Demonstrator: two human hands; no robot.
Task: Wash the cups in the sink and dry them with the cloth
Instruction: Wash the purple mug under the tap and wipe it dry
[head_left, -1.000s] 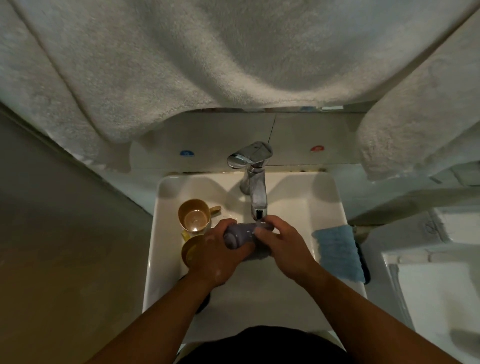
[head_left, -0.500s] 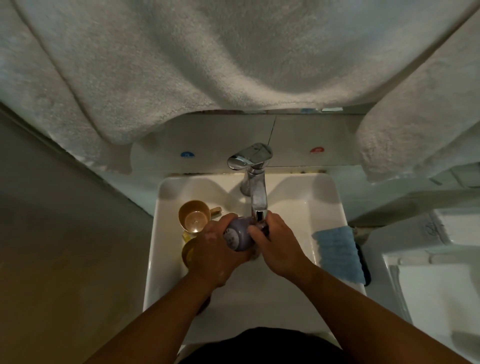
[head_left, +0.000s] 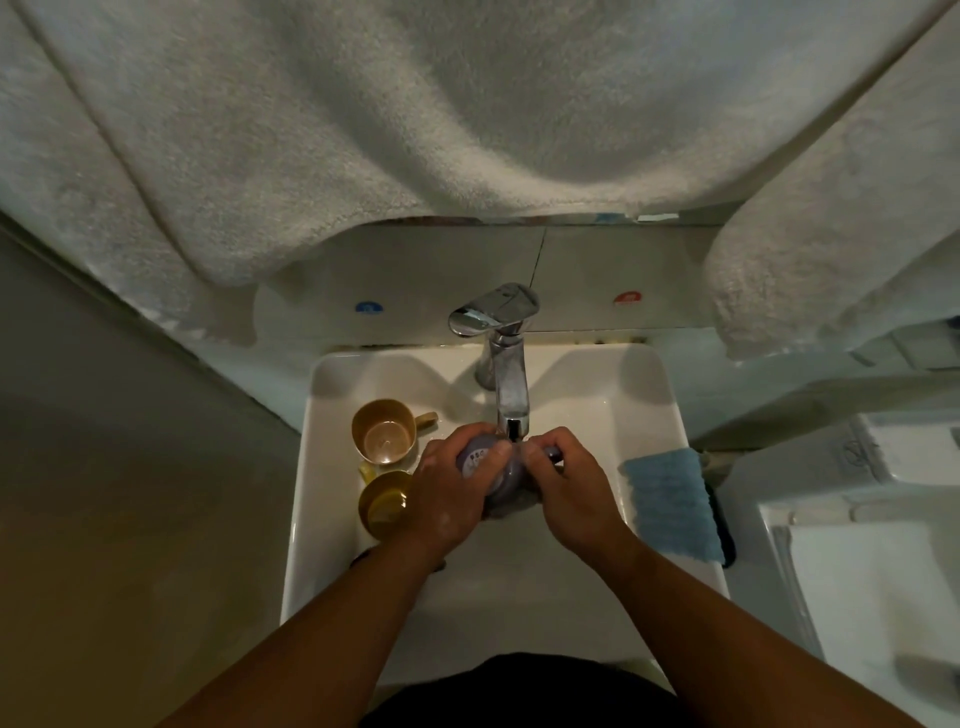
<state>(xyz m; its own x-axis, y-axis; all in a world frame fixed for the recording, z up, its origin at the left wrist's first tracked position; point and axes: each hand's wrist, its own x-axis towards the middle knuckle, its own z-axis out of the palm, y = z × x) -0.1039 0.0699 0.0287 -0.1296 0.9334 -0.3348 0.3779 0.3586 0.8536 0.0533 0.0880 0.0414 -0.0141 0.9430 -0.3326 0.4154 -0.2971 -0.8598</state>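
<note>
- Right now both hands hold one purple cup (head_left: 491, 467) under the tap (head_left: 511, 415), over the middle of the white sink (head_left: 644, 395).
- The left hand (head_left: 447, 493) has its fingers curled round the cup's bottom end, which points up and shows some small letters.
- The right hand (head_left: 563, 488) has its fingers curled on the cup's other side, near the rim, so it looks like a rub or a turn.
- I cannot tell if water is running; the spout is just above the cup.
- Two more cups wait at the left side of the sink: a gold cup (head_left: 385, 431) standing up with its mouth open, and a second gold cup (head_left: 385, 503) just in front of it, partly behind the left hand.
- The blue cloth (head_left: 670, 499) lies on the sink's right rim, apart from the hands.
- To do this step well, I think the cup should be turned slowly so every side goes under the spout, inside too.
- A wet cup may be slippery, so a firm hold with both hands seems wise.
- Keeping it low over the sink should stop splashes on the big grey towel (head_left: 415, 130) hanging above.
</note>
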